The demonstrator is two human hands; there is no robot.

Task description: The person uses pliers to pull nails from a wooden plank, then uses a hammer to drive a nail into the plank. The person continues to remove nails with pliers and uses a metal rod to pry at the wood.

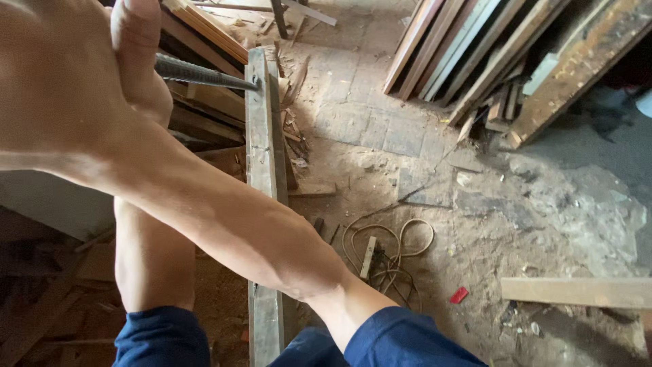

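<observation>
Hands stacked top left, both clenched round ribbed steel rod [204, 73]. My right hand [54, 81] fills corner, fist closed on rod; my left hand [139, 54] behind it, thumb up, fingers wrapped on same rod. Rod tip meets upper end of long grey timber beam [261, 156], touching near its left edge. Beam runs from between my blue sleeves [401, 340] up frame. Left of beam: crowded timber stack. Right of beam: open dusty floor [516, 204], coiled cord [390, 245] near, red scrap [459, 295], plank [577, 291] at right edge, leaning boards [468, 47] beyond.
</observation>
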